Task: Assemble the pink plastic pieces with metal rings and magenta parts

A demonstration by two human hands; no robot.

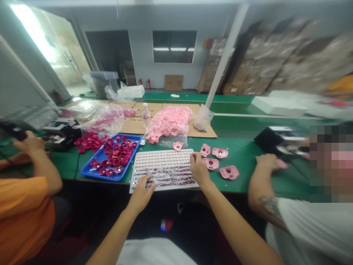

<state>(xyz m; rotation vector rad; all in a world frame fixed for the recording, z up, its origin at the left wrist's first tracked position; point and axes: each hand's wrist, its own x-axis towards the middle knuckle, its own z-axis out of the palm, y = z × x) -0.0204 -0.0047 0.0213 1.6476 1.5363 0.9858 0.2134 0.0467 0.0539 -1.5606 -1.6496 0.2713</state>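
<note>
Your two hands work from either side of a white board [132, 189], which lies flat on the green bench [242, 149] before you, its long axis and its rows of small dark parts [165, 176] running left to right. Your left hand [142, 191] is over the near-left portion, fingers loosely spread with a gap at the thumb. Your right hand [199, 170] is at the right edge, thumb and fingertips drawn together; whether they pinch a small part cannot be made out at this blur. The rows extend leftward from these right fingertips. Loose pink shells [229, 172] lie just right of your right hand, the nearer one; the blue tray [87, 170] of magenta pieces [121, 152] lies left of the board.
</note>
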